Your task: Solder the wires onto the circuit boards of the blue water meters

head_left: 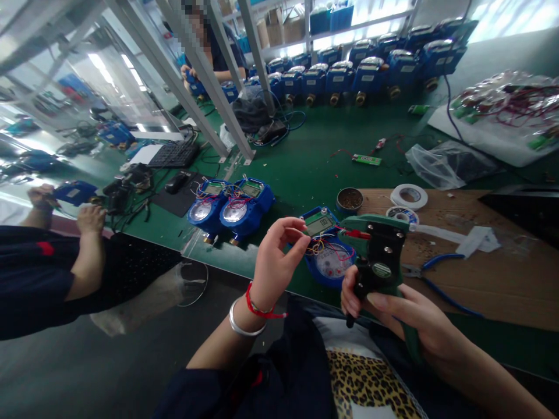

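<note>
A blue water meter (329, 259) with a small green display lies at the near edge of the green table, thin coloured wires coming out of it. My left hand (277, 259) pinches one of those wires beside the display. My right hand (404, 317) grips a green wire-stripping tool (379, 256), whose jaws reach toward the red wire (356, 234) over the meter.
Two more blue meters (229, 208) lie to the left. A round tin (350, 201), tape rolls (409, 196) and blue pliers (437, 265) sit on a wooden board (502, 279). A row of meters (358, 73) lines the far side. A seated person's arm (85, 256) is left.
</note>
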A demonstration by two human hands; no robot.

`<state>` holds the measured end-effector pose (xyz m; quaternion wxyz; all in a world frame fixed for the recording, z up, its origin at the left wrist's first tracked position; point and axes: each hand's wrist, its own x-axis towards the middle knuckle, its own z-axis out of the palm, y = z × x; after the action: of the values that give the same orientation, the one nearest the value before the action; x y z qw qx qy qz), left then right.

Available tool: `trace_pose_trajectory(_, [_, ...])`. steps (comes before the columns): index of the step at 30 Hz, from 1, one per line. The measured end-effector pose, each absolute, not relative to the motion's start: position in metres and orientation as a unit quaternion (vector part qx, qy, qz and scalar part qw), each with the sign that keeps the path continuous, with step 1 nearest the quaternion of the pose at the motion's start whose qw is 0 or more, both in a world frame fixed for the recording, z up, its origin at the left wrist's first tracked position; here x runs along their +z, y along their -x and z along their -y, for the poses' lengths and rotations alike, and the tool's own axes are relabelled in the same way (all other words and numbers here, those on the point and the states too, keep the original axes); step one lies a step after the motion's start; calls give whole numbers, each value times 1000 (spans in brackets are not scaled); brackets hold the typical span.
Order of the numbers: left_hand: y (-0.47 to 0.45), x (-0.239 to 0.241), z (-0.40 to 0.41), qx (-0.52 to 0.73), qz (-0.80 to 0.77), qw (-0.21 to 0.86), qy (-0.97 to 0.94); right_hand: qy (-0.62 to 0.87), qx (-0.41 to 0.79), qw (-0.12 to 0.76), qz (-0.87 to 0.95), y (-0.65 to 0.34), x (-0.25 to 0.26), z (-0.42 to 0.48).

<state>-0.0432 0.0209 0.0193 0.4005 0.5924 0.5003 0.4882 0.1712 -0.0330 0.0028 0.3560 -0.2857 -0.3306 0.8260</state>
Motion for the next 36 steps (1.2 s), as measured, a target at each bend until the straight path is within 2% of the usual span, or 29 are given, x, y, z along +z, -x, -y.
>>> trace_pose_trajectory(5, [40,12,-3,453,-529,181,-694,279,823,334,366,-180,-3,37])
trace_pose_trajectory(9, [32,6,2,430,-553,149,-698,285,812,319,397,-183,-5,37])
trace_pose_trajectory(15, [26,-2,5,468,-522,102,-706,280,805,276,445,-191,-8,39])
trace_pose_trajectory(20, [26,-4,8,467,-516,114,-709,322,809,214,443,-193,-5,41])
trace_pose_trajectory(30, [25,-1,3,469,-518,246,-671,310,829,251,392,-182,-13,43])
trace_pose_trajectory(36, [26,-3,2,468,-512,264,-670,298,844,248,370,-177,-12,38])
